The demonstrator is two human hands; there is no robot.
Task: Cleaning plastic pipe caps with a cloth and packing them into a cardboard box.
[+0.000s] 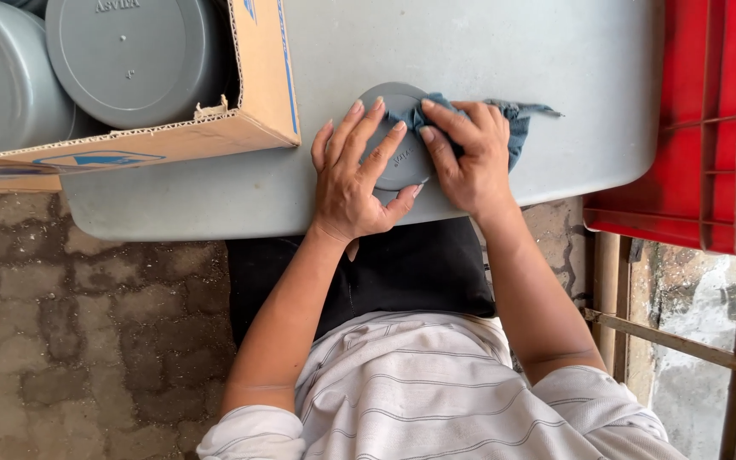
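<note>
Striped shirt [436, 400] nearest; L hand [358, 175] spread flat on grey lid [395, 166], R hand [468, 158] pressing blue cloth [517, 128]; cardboard box [261, 77] top-left.

Both arms reach fwd from the torso, forearms bare, short striped sleeves at the upper arms, elbows bent outward a bit. Left hand [358, 175] lies palm down, fingers spread and nearly straight, fingertips pointing away from the body, thumb angled inward twd the other hand. Right hand [468, 158] sits just beside it, also palm down, fingers curled slightly and pressed down, index tip close to the left hand's fingertips. Thumbs nearly meet btwn the two hands. Wrists roughly level, right wrist bent a little inward.
</note>
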